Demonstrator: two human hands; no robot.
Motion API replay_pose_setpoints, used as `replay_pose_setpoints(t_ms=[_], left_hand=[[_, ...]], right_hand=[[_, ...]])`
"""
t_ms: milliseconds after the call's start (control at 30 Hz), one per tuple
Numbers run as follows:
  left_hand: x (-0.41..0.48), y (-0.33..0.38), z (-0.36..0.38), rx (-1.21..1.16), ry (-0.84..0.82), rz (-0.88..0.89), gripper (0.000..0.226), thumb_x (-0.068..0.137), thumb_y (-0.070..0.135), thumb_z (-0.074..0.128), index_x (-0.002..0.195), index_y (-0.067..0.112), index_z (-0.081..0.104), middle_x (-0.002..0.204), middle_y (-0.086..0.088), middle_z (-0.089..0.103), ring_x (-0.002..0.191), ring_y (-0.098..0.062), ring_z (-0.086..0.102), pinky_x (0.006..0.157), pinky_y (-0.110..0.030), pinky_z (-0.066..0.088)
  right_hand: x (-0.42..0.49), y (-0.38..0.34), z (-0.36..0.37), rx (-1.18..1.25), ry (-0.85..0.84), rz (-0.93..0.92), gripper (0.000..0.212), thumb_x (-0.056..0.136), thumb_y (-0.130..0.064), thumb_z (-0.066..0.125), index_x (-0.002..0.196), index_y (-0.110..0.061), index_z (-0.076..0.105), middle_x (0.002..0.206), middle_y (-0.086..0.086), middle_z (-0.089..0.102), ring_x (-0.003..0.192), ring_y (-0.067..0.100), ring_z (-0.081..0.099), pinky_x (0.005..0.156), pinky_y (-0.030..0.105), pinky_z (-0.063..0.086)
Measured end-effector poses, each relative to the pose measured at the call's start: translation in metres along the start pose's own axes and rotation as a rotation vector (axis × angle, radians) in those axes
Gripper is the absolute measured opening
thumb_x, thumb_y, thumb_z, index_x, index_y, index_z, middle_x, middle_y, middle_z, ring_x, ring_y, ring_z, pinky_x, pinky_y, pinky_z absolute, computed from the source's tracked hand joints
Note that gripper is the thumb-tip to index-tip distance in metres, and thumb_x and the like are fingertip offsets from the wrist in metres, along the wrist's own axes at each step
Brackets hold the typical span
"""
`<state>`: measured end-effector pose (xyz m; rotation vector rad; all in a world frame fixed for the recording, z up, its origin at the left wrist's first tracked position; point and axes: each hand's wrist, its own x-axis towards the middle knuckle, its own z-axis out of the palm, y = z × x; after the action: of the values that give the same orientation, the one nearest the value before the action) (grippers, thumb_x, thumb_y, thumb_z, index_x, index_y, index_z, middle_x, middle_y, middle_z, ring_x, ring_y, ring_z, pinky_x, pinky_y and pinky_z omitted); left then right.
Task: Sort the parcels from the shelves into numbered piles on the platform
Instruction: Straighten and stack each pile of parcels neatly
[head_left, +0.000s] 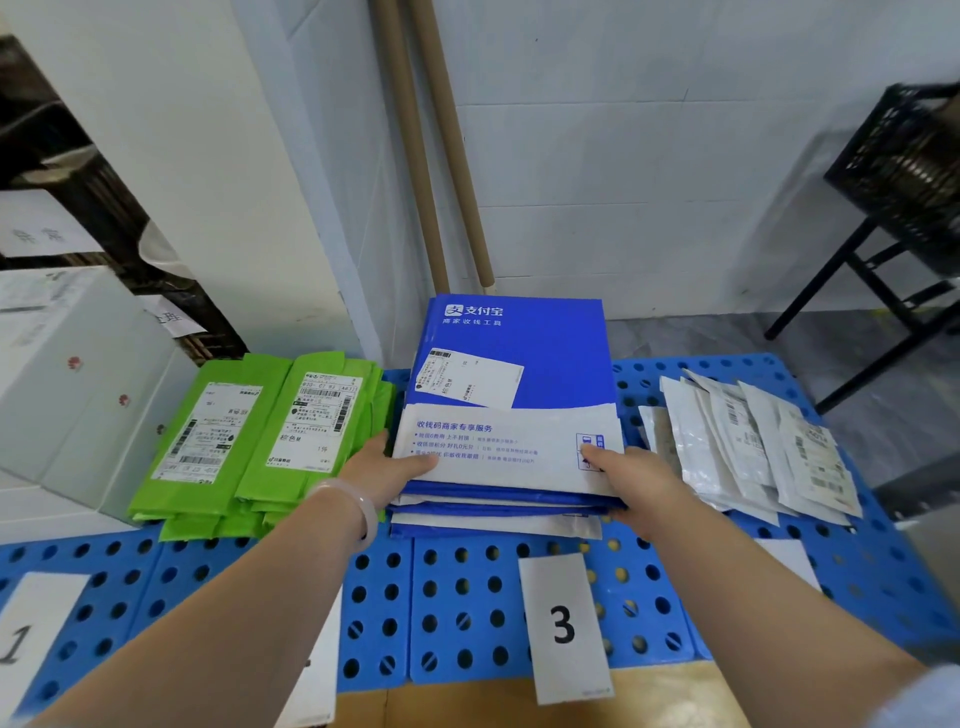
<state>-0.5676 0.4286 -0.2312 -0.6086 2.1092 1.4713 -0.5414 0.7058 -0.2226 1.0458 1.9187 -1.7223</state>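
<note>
A stack of blue-and-white flat parcels (511, 395) lies in the middle of the blue perforated platform (462, 613), behind a paper card marked 3 (563, 626). My left hand (387, 470) grips the top parcel at its near left edge, thumb on top. My right hand (631, 480) grips the near right corner of the same parcel. A pile of green parcels (260, 441) lies to the left. A fan of white and silver parcels (748, 447) lies to the right. A card marked 1 (26, 639) sits at the front left.
White cartons (67, 384) stand left of the platform beside dark shelving (62, 171). Two cardboard tubes (441, 145) lean against the back wall. A black crate on a black stand (898, 208) is at the right. Brown cardboard (670, 696) lies under the platform's front edge.
</note>
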Motion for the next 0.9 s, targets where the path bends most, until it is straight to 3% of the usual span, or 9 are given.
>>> replay_pose_setpoints(t_ms=[67, 100, 200, 300, 367, 533, 733, 900], left_hand=[[0.003, 0.000, 0.001, 0.025, -0.104, 0.019, 0.047, 0.079, 0.036, 0.073, 0.122, 0.027, 0.057, 0.124, 0.002, 0.064, 0.111, -0.024, 0.060, 0.104, -0.046, 0.043], [0.004, 0.001, 0.002, 0.026, -0.138, 0.030, 0.041, 0.082, 0.036, 0.070, 0.121, 0.027, 0.059, 0.121, 0.003, 0.065, 0.111, -0.023, 0.061, 0.105, -0.046, 0.042], [0.007, -0.001, 0.006, -0.037, -0.139, 0.023, 0.048, 0.083, 0.037, 0.069, 0.126, 0.023, 0.054, 0.121, 0.002, 0.064, 0.112, -0.023, 0.059, 0.103, -0.043, 0.043], [0.008, -0.004, 0.008, -0.072, -0.105, 0.045, 0.034, 0.088, 0.029, 0.066, 0.120, 0.021, 0.056, 0.115, 0.001, 0.065, 0.108, -0.022, 0.060, 0.095, -0.038, 0.047], [0.010, -0.005, 0.008, -0.045, -0.084, 0.068, 0.030, 0.087, 0.028, 0.067, 0.115, 0.021, 0.059, 0.112, 0.002, 0.066, 0.105, -0.022, 0.061, 0.098, -0.039, 0.046], [0.013, -0.011, 0.010, -0.080, -0.083, 0.028, 0.041, 0.086, 0.034, 0.068, 0.120, 0.023, 0.049, 0.116, 0.002, 0.062, 0.109, -0.024, 0.058, 0.096, -0.039, 0.044], [0.020, -0.017, 0.013, -0.099, -0.044, 0.006, 0.043, 0.085, 0.034, 0.068, 0.123, 0.022, 0.050, 0.116, 0.000, 0.062, 0.108, -0.026, 0.058, 0.096, -0.042, 0.045], [0.016, -0.017, 0.016, -0.138, -0.041, -0.009, 0.065, 0.070, 0.042, 0.073, 0.128, 0.025, 0.049, 0.117, 0.002, 0.063, 0.109, -0.026, 0.059, 0.100, -0.047, 0.046]], right_hand=[[-0.001, -0.002, 0.000, -0.033, 0.011, 0.005, 0.024, 0.086, -0.034, 0.068, 0.100, -0.016, 0.058, 0.111, 0.010, 0.063, 0.103, 0.032, 0.060, 0.089, 0.053, 0.053], [-0.003, -0.004, 0.001, -0.050, 0.015, 0.005, 0.021, 0.087, -0.033, 0.067, 0.096, -0.018, 0.057, 0.110, 0.010, 0.063, 0.103, 0.033, 0.060, 0.089, 0.053, 0.053], [-0.006, -0.010, 0.001, -0.090, 0.026, -0.015, 0.013, 0.089, -0.028, 0.063, 0.087, -0.019, 0.054, 0.105, 0.011, 0.064, 0.103, 0.035, 0.061, 0.088, 0.056, 0.053], [-0.008, -0.013, 0.003, -0.118, 0.037, -0.015, 0.012, 0.090, -0.026, 0.062, 0.086, -0.018, 0.054, 0.103, 0.010, 0.063, 0.103, 0.035, 0.061, 0.088, 0.057, 0.053], [-0.007, -0.012, 0.004, -0.123, 0.041, 0.006, 0.012, 0.090, -0.027, 0.061, 0.088, -0.018, 0.053, 0.105, 0.011, 0.062, 0.103, 0.034, 0.060, 0.089, 0.056, 0.053], [-0.007, -0.006, 0.004, -0.121, 0.033, 0.093, 0.032, 0.091, -0.038, 0.059, 0.112, -0.015, 0.051, 0.113, 0.008, 0.055, 0.105, 0.029, 0.053, 0.093, 0.051, 0.050], [-0.012, 0.003, -0.003, -0.133, -0.050, 0.180, 0.054, 0.085, -0.059, 0.060, 0.118, -0.017, 0.052, 0.106, 0.007, 0.059, 0.093, 0.030, 0.061, 0.094, 0.054, 0.048], [-0.009, 0.007, -0.005, -0.040, -0.074, 0.184, 0.056, 0.080, -0.056, 0.067, 0.118, -0.016, 0.056, 0.106, 0.008, 0.059, 0.090, 0.026, 0.058, 0.090, 0.055, 0.051]])
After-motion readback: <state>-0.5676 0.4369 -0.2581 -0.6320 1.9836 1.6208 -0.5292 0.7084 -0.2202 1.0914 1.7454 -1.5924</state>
